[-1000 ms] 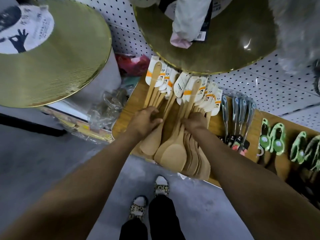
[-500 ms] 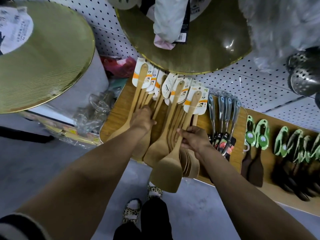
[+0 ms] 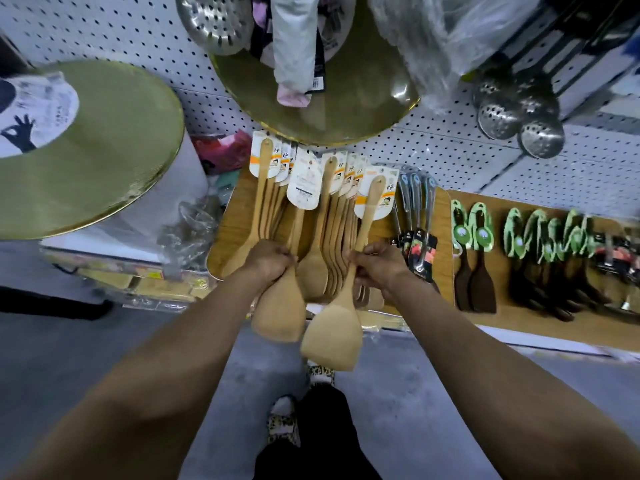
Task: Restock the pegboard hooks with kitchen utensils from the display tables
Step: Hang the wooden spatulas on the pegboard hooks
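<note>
Head view: both hands, left and right, each grip a wooden spatula lifted off the surface; at 12 o'clock, pegboard restocking not yet begun.

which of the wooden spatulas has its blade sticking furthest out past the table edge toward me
The wooden spatula gripped by the right hand. Its blade hangs lowest over the floor, past the one in the left hand.
</note>
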A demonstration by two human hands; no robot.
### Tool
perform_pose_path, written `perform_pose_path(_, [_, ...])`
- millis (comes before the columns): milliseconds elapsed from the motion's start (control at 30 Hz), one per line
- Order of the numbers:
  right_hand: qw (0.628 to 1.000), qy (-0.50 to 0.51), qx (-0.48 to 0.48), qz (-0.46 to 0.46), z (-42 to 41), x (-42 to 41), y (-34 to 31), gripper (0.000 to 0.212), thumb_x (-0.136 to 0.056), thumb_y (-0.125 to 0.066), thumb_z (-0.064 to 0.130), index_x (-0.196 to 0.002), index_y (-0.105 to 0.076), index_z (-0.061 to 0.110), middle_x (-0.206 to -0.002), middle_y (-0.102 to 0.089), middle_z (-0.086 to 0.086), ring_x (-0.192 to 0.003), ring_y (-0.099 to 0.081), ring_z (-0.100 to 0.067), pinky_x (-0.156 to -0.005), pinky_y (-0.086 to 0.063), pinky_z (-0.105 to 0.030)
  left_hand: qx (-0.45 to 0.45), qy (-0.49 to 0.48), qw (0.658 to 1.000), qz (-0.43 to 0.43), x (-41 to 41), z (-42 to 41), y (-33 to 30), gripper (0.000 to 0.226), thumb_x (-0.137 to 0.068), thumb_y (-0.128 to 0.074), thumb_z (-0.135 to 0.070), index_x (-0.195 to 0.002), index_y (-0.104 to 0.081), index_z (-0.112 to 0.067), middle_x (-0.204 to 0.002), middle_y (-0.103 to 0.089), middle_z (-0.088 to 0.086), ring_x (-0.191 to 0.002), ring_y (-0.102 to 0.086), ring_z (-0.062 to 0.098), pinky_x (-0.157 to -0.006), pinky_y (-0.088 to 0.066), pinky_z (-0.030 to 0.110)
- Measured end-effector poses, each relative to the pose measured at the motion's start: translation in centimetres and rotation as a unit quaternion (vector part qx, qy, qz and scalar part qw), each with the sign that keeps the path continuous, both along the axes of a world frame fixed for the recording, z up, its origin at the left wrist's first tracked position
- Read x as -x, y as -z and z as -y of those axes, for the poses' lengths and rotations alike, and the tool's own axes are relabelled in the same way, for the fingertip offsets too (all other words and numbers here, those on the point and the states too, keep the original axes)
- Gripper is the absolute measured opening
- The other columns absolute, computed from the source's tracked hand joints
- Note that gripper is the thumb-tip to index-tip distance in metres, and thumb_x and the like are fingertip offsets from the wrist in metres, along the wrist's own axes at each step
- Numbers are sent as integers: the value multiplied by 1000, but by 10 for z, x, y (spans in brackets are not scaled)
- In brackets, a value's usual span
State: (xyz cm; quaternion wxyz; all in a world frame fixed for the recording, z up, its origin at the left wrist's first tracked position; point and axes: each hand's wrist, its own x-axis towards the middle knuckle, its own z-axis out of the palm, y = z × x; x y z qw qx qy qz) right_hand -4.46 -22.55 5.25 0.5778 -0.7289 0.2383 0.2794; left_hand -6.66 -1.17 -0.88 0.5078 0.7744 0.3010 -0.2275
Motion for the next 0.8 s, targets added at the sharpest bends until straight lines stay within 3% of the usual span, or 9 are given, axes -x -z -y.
perform_pose_path(100, [1000, 10, 5, 18, 16, 28, -13, 25, -87, -75, 12, -81, -51, 12, -75, -68, -11, -60, -67, -20, -48, -57, -28, 23, 35, 999, 21, 21, 5, 33, 17, -68, -66, -30, -83, -66, -21, -93, -73, 15, -90, -71, 33, -85, -57, 51])
perform_pose_path(200, [998, 52, 15, 44, 40, 54, -23, 28, -89, -74, 14, -78, -48, 13, -72, -66, -12, -58, -66, -23, -46, -57, -30, 54, 30, 996, 59, 45, 40, 5, 13, -74, -60, -30, -86, -57, -37, -98, -69, 15, -91, -67, 33, -90, -55, 50])
perform_pose_path(333, [992, 106, 16, 72, 87, 80, -39, 30, -87, -77, 22, -75, -50, 14, -77, -65, -15, -63, -66, -27, -54, -59, -35, 74, 51, 989, 114, 74, 100, -68, 13, -99, -50, -17, -110, -54, -23, -98, -61, 5, -84, -58, 22, -74, -49, 26])
perform_pose_path(433, [985, 140, 28, 95, 137, 92, -51, 30, -83, -80, 25, -74, -55, 13, -85, -69, -19, -74, -70, -31, -68, -62, -45, 75, 84, 981, 158, 82, 144, -83, 21, -99, -52, -30, -116, -61, -20, -91, -64, 4, -82, -61, 21, -74, -50, 30])
perform_pose_path(500, [980, 163, 27, 113, 177, 101, -60, 31, -86, -78, 25, -71, -54, 11, -83, -67, -20, -76, -69, -33, -68, -61, -45, 73, 94, 978, 170, 82, 179, -88, 24, -98, -54, -33, -118, -62, -21, -75, -63, 5, -66, -59, 18, -65, -48, 29])
perform_pose_path(567, [974, 186, 23, 128, 221, 114, -68, 31, -88, -76, 24, -70, -54, 11, -80, -67, -20, -74, -69, -34, -66, -60, -43, 86, 113, 975, 170, 84, 222, -96, 17, -98, -56, -29, -112, -63, -22, -70, -64, 2, -56, -59, 12, -56, -45, 23])
perform_pose_path(667, [963, 210, 40, 162, 301, 146, -85, 23, -88, -76, 20, -74, -61, 10, -71, -67, -16, -66, -68, -31, -70, -61, -48, 176, 128, 963, 162, 93, 305, -105, 5, -99, -53, -13, -99, -57, -9, -64, -67, 1, -48, -62, 7, -54, -49, 23])
perform_pose_path(800, [941, 256, 24, 221, 417, 191, -113, 7, -90, -72, 9, -87, -65, 10, -70, -64, -14, -59, -62, -25, -63, -59, -40, 220, 171, 943, 183, 112, 436, -131, 19, -100, -49, -5, -81, -50, -11, -56, -64, 0, -40, -57, 3, -45, -42, 21])
